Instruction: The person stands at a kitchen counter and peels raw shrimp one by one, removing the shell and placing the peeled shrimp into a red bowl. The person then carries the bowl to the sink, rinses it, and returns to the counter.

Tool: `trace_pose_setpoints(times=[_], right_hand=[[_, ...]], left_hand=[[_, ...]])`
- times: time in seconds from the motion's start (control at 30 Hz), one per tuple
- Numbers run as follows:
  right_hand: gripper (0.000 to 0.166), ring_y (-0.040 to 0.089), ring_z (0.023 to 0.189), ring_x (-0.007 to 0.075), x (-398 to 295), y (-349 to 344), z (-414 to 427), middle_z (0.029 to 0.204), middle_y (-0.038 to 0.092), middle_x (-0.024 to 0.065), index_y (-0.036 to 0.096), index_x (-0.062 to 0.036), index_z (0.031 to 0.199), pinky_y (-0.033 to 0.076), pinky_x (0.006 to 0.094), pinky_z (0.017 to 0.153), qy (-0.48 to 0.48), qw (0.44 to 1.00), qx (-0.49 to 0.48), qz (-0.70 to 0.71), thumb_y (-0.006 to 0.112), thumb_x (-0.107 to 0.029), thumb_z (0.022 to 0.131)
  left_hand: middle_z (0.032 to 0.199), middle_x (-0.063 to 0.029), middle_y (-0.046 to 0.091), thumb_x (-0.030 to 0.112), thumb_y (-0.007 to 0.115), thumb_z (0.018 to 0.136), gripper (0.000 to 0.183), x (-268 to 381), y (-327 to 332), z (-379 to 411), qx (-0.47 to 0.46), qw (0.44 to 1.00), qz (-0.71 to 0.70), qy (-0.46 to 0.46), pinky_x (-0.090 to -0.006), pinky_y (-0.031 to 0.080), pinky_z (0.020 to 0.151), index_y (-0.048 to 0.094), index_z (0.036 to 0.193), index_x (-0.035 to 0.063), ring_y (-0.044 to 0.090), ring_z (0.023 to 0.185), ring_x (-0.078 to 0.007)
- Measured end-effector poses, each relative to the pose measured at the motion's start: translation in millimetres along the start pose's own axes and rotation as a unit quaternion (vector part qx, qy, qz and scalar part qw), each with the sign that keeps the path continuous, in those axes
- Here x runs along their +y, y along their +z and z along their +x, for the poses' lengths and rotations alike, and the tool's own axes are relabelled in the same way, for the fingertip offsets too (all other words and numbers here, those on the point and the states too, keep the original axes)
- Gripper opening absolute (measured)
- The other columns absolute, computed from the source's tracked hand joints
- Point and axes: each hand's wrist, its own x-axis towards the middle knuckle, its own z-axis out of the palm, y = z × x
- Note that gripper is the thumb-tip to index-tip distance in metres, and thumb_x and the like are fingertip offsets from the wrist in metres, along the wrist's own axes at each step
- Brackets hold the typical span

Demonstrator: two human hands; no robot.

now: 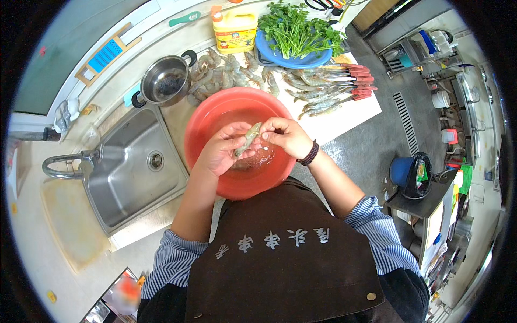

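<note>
Over the red plastic basin (202,117) my left hand (226,147) holds a raw shrimp (247,140), tilted, between thumb and fingers. The fingertips of my right hand (284,136) are pinched at the shrimp's upper end; whether they grip the shell or something thin there is too small to tell. Water lies in the basin below. Beyond the basin is a heap of raw shrimp (226,74) on the counter. To its right, skewered shrimp (319,95) lie in a row on a white board (355,117), their red handles pointing right.
A steel pot (165,84) stands between the heap and the steel sink (133,161) with its faucet (60,166). Behind are a yellow jug (235,34) and a blue plate (291,60) of leafy greens (297,32). A blue bin (400,171) stands on the floor at right.
</note>
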Motion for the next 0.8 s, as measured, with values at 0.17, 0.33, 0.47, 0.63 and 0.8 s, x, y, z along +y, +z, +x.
trace_pose_setpoints(times=[0.17, 0.33, 0.47, 0.63, 0.8], right_hand=[[0.009, 0.059, 0.083, 0.0087, -10, 5, -7, 0.088, 0.065, 0.0013, 0.064, -0.0019, 0.096, 0.049, 0.0257, 0.074, -0.05, 0.998, -0.021, -0.028, 0.06, 0.001, 0.089], [0.008, 0.06, 0.077, 0.0194, -38, 11, -21, 0.08, 0.061, 0.0072, 0.065, -0.003, 0.088, 0.049, 0.0326, 0.07, -0.101, 0.966, 0.03, -0.236, 0.063, 0.0, 0.082], [0.013, 0.058, 0.074, 0.0305, -55, 16, -26, 0.078, 0.058, 0.012, 0.065, -0.0024, 0.087, 0.049, 0.0376, 0.069, -0.224, 0.889, 0.066, -0.393, 0.066, 0.001, 0.074], [0.016, 0.056, 0.076, 0.0324, -59, 20, -28, 0.077, 0.056, 0.0122, 0.066, -0.0033, 0.084, 0.048, 0.0413, 0.069, -0.265, 0.847, 0.071, -0.455, 0.065, 0.001, 0.068], [0.024, 0.054, 0.075, 0.0312, -66, 26, -30, 0.078, 0.053, 0.0116, 0.066, -0.0033, 0.089, 0.048, 0.0405, 0.068, -0.277, 0.829, 0.054, -0.483, 0.066, 0.004, 0.066]], left_hand=[[0.105, -0.014, 0.067, -0.001, 0.064, 0.086, 0.025, 0, 6, -1, -0.043, 0.996, 0.066, 0.047, -0.0349, 0.055, 0.083, 0.058, 0.11, 0.0044, 0.067, 0.098, -0.0245], [0.103, -0.011, 0.067, -0.005, 0.063, 0.086, 0.043, 11, 50, -13, 0.047, 0.988, 0.139, 0.046, -0.0315, 0.055, 0.081, 0.056, 0.127, 0.0038, 0.067, 0.09, -0.0189], [0.098, -0.0095, 0.068, -0.004, 0.067, 0.084, 0.054, 9, 42, -13, 0.057, 0.97, 0.229, 0.055, -0.0277, 0.053, 0.077, 0.051, 0.135, 0.0037, 0.066, 0.087, -0.0139], [0.093, -0.0081, 0.069, -0.005, 0.068, 0.083, 0.052, 10, 44, -14, 0.081, 0.953, 0.285, 0.067, -0.024, 0.051, 0.072, 0.053, 0.132, 0.0034, 0.065, 0.083, -0.0107], [0.089, -0.0069, 0.068, -0.006, 0.069, 0.083, 0.05, 12, 51, -16, 0.087, 0.958, 0.27, 0.037, -0.0235, 0.051, 0.071, 0.054, 0.13, 0.0035, 0.065, 0.082, -0.0112]])
